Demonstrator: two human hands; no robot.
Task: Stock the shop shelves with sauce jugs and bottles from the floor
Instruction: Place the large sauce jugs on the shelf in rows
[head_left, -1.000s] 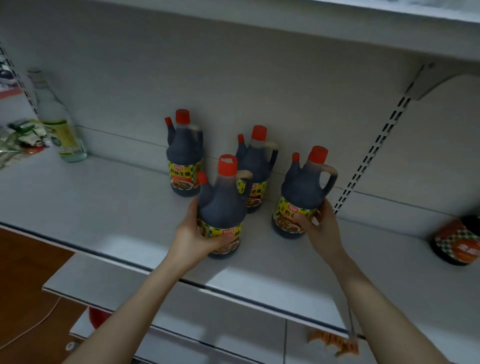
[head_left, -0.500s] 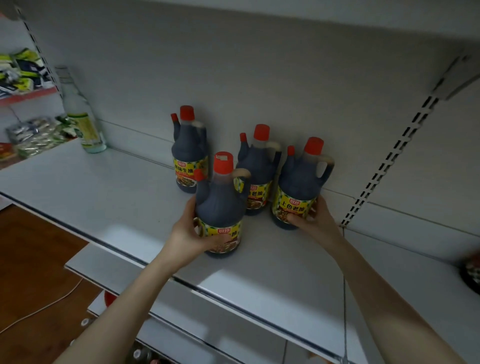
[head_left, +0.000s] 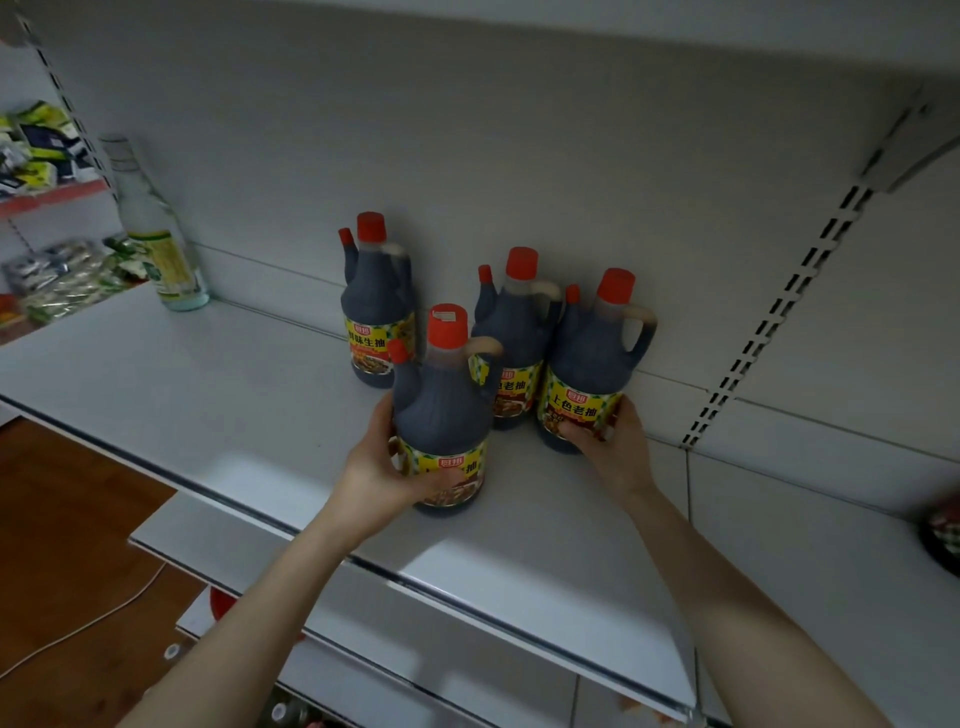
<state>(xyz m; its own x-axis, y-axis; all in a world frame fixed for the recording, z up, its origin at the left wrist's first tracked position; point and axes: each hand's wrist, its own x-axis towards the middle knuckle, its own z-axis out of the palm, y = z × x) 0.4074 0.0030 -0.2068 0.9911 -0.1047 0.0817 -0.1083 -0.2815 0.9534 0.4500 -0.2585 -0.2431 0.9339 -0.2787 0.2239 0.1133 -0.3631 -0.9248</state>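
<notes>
Several dark sauce jugs with red caps and yellow labels stand on the white shelf (head_left: 208, 415). My left hand (head_left: 379, 467) grips the base of the front jug (head_left: 441, 410), which stands nearest the shelf edge. My right hand (head_left: 610, 441) holds the lower part of the right jug (head_left: 592, 358), fingers curled round its label. Between them at the back stands a third jug (head_left: 514, 338). A fourth jug (head_left: 376, 306) is further left against the back panel, untouched.
A tall clear bottle (head_left: 156, 234) with a pale label stands at the shelf's back left. Packets (head_left: 57, 280) lie on the neighbouring shelf to the left. A dark jar (head_left: 943, 535) shows at the right edge. Lower shelves and a wooden floor (head_left: 67, 545) lie below.
The right jug has moved left, close to the back middle jug, with my right hand on it. My left hand keeps its grip on the front jug. The view has shifted right.
</notes>
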